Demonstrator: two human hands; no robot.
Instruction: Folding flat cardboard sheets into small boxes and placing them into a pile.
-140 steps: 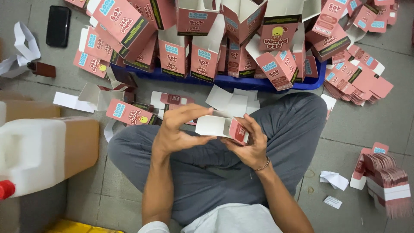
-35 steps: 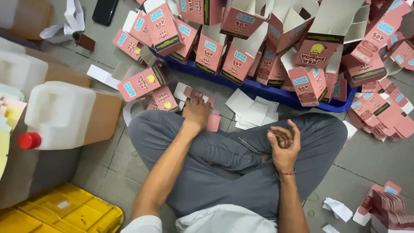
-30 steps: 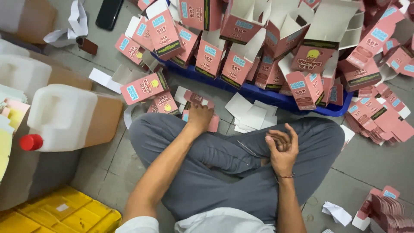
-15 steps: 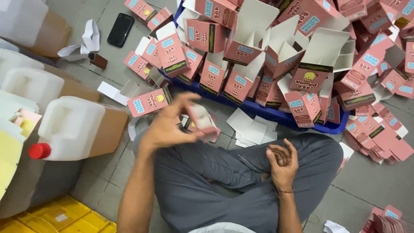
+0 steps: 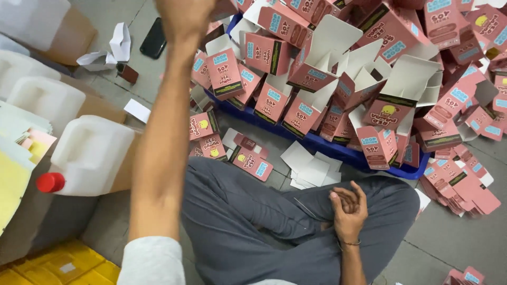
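Left hand (image 5: 182, 13): raised over the pile of folded pink cartons (image 5: 338, 79); fingers run off the top edge, so I cannot tell what they hold.
Right hand (image 5: 348, 208): on my lap, loosely curled, empty.
Flat carton blanks (image 5: 252, 161): on the floor, below the left hand.
Advice: drop cartons squarely above the blue tray (image 5: 327, 145), probably.

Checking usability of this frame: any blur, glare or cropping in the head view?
Head view: left hand raised, slightly motion-blurred and cropped by the top edge; right hand and pink cartons sharp; soft even light, no glare; mild wide-angle stretch at the edges.
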